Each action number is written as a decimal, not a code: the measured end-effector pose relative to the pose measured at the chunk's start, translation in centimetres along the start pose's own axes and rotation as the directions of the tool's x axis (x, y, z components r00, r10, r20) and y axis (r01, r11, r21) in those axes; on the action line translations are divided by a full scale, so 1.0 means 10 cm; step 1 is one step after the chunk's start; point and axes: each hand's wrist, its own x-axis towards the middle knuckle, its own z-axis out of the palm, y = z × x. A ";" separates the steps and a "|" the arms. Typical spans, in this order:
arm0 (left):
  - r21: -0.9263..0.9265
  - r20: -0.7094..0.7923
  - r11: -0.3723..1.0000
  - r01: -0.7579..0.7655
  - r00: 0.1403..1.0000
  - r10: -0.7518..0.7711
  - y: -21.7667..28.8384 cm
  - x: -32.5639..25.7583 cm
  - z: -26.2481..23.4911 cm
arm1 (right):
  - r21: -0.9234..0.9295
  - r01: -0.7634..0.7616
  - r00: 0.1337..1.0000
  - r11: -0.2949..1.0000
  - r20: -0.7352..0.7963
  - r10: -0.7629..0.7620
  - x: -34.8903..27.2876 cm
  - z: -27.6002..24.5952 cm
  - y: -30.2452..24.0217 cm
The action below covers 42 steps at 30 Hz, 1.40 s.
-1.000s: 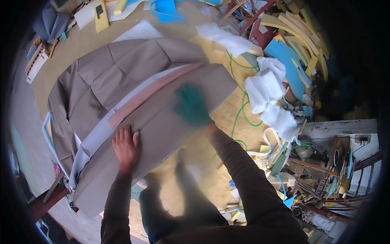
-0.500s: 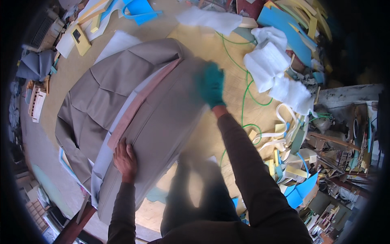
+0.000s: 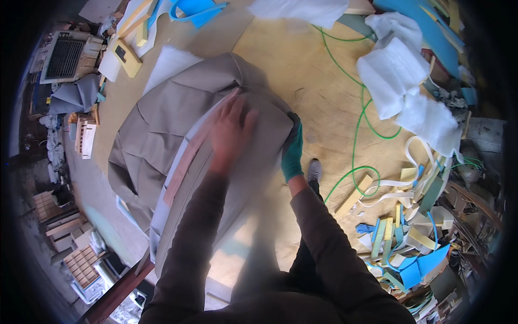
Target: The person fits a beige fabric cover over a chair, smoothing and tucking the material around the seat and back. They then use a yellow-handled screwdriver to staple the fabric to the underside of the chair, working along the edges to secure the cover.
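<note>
Brown cover meets both hands, right grip unclear.

Cover ctr; L hand on it, R hand at its 3 o'clock edge; batting 2 o'clock, foam scraps 4, prob. tray 8.

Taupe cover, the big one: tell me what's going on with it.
A person has both hands on the big taupe cover. The bare left hand, slightly blurred, lies over the upper part of its pink strip. The gloved right hand is at the cover's right edge; whether it grips or only presses there is unclear. White padding and a bent blue piece lie off to the right.
</note>
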 end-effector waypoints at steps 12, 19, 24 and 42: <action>-0.059 -0.005 0.971 0.230 0.973 -0.231 0.08 0.29 0.17 | 0.130 -0.198 0.969 0.972 -0.125 0.214 -0.47 0.21 -0.31; -0.043 0.016 0.974 0.225 0.974 -0.224 0.07 0.30 0.18 | 0.195 -0.245 0.959 0.950 -0.095 0.267 -0.37 0.11 -0.28; -0.025 0.005 0.974 0.227 0.974 -0.227 0.11 0.30 0.20 | 0.277 -0.284 0.947 0.918 -0.070 0.314 -0.35 0.08 -0.29; -0.031 0.137 0.996 0.085 0.987 -0.080 -0.02 0.29 -0.12 | 0.273 -0.127 0.955 0.954 -0.225 0.191 -0.33 0.31 -0.25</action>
